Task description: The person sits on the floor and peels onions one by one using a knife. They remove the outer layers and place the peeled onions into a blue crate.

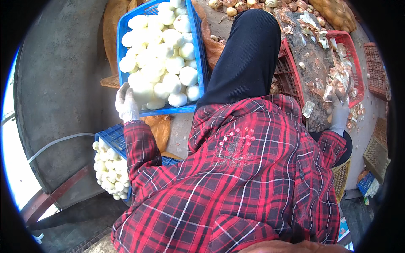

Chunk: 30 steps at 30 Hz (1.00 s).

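Observation:
My left hand, in a white glove, is at the near left corner of a blue plastic crate heaped with peeled white onions. Its fingers reach over the rim beside the nearest onions; whether they grip anything is hard to make out. Over on the right, my right hand wears a greyish glove and holds what looks like a small knife, its thin blade pointing away from me. That hand rests above a dirty board strewn with onion skins.
A red crate sits under the board. Unpeeled onions lie on the floor ahead, near a full mesh sack. Another blue crate of small peeled onions stands by my left elbow. A grey panel rises at left.

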{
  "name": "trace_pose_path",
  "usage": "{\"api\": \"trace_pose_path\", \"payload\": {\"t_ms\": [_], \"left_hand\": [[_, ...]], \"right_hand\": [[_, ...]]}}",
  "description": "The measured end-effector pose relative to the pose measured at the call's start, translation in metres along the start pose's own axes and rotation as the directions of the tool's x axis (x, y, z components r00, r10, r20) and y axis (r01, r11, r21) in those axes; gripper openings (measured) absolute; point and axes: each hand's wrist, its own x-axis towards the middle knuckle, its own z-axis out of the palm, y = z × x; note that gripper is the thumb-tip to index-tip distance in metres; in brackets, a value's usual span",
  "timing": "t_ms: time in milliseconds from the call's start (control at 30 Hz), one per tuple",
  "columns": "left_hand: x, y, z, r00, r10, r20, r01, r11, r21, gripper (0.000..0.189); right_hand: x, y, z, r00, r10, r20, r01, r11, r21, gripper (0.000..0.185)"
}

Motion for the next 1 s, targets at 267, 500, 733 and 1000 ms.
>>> {"api": "trace_pose_path", "payload": {"t_ms": [267, 500, 733, 1000], "left_hand": [[0.033, 0.033, -0.011, 0.980, 0.100, -0.173, -0.117, 0.989, -0.086, 0.025], [0.012, 0.108, 0.120, 0.887, 0.275, 0.371, -0.259, 0.961, -0.092, 0.033], [0.003, 0.132, 0.263, 0.653, 0.345, 0.675, -0.369, 0.922, -0.114, 0.031], [-0.037, 0.060, 0.366, 0.338, -0.042, 0.940, -0.499, 0.839, 0.217, 0.052]], "right_hand": [[-0.007, -0.004, 0.006, 0.999, -0.009, -0.034, 0.010, 1.000, 0.023, 0.035], [-0.008, 0.018, 0.032, 0.996, -0.080, -0.027, 0.077, 0.992, -0.096, 0.029], [-0.042, -0.012, 0.052, 0.990, 0.002, -0.139, -0.019, 0.992, -0.123, 0.030], [-0.050, 0.001, 0.054, 0.979, -0.088, -0.184, 0.027, 0.950, -0.311, 0.031]]}}
